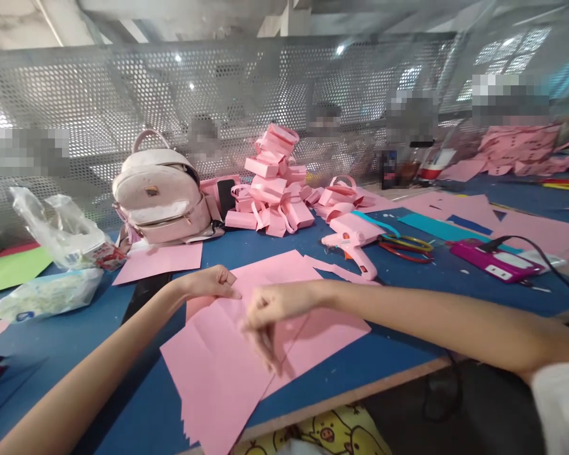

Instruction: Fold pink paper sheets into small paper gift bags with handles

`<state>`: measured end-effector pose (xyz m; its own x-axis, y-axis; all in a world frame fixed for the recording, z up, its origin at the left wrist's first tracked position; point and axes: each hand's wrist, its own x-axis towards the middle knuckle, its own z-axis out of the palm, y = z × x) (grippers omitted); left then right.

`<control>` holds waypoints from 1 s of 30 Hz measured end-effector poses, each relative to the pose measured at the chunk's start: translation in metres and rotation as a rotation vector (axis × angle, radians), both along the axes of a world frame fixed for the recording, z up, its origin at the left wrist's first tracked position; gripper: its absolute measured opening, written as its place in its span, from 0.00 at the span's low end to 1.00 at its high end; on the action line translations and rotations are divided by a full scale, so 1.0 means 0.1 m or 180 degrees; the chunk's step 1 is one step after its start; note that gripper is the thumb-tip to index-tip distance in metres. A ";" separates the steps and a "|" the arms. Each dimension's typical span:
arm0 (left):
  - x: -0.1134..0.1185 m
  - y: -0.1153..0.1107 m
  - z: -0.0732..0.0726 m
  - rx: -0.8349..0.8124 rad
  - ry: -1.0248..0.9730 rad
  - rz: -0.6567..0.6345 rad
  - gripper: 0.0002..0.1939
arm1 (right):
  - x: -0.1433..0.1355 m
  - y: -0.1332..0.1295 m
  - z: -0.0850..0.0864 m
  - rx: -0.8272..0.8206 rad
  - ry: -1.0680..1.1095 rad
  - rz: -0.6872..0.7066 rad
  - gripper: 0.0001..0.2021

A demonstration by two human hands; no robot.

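Note:
Several overlapping pink paper sheets [218, 373] lie in front of me, some reaching over the table's near edge. My left hand [212, 282] is at their upper left, fingers curled and pinched at the top edge of a sheet. Over the middle of the sheets is my right hand [275, 319], slightly blurred, its fingers bent and pointing down towards the paper. Whether it touches the paper I cannot tell. Just beyond the sheets, a pink glue gun [355, 240] rests on the blue table [332, 385].
Folded pink paper pieces [275, 189] are piled at the back, beside a pale backpack [159, 196]. Plastic bags [52, 294] lie at the left. Right of the glue gun are scissors [408, 246] and a purple power strip [495, 259] with a black cable.

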<state>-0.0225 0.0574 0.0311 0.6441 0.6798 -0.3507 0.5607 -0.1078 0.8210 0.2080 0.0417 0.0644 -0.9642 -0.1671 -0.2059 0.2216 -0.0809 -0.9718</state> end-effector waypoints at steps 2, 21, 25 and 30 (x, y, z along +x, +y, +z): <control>0.00 -0.02 0.03 -0.0065 0.0073 -0.0131 0.18 | -0.15 0.09 -0.07 0.0057 0.0402 -0.0614 0.28; 0.11 -0.13 0.19 -0.0113 -0.0171 0.0012 0.26 | 0.73 -0.30 -0.03 0.0789 -0.0685 -0.0511 0.29; 0.29 -0.26 0.40 0.0201 -0.0106 0.0029 0.23 | 0.77 -0.32 0.19 0.2849 -0.0078 -0.1927 0.20; 0.61 -0.45 0.72 0.0719 -0.0031 0.0166 0.23 | 0.85 -0.09 0.14 0.2988 0.0433 -0.3394 0.23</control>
